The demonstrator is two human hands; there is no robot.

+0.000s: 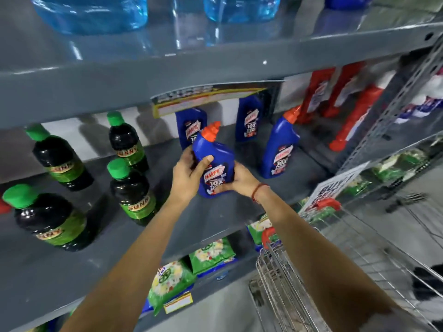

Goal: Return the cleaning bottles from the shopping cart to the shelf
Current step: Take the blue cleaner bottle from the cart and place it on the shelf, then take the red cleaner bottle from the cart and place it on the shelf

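A blue Harpic bottle [214, 161] with an orange cap stands tilted at the front of the grey middle shelf [215, 212]. My left hand [189, 174] wraps its left side, thumb across the front. My right hand [239, 179] grips its lower right side near the base. Three more blue Harpic bottles stand behind it: one directly behind [190, 127], one further back [250, 121], one to the right [280, 149]. The wire shopping cart [311, 271] is at the lower right, its inside mostly out of view.
Several dark bottles with green caps [129, 188] fill the shelf's left part. Red bottles [335, 97] stand at the back right. Blue water jugs [91, 13] sit on the upper shelf. Green packets [211, 254] lie on the lower shelf. A perforated upright [395, 104] bounds the right.
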